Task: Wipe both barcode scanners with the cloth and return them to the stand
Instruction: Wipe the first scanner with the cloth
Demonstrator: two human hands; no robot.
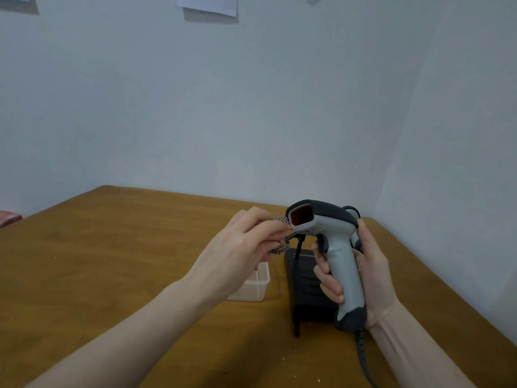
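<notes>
My right hand (pixel 363 270) grips the handle of a grey barcode scanner (pixel 333 242) with a dark top and a red window facing left. The scanner is held upright above the black stand (pixel 305 289), and its coiled cable (pixel 362 351) hangs from the base. My left hand (pixel 246 247) pinches a small black-and-white checked cloth (pixel 281 233) just left of the scanner's window, close to it. A second scanner is mostly hidden behind the first; only a dark curved part shows at the back.
A clear plastic box (pixel 251 287) sits on the wooden table (pixel 112 261), partly under my left wrist. White walls close off the table at the back and right. Something red lies at the far left edge.
</notes>
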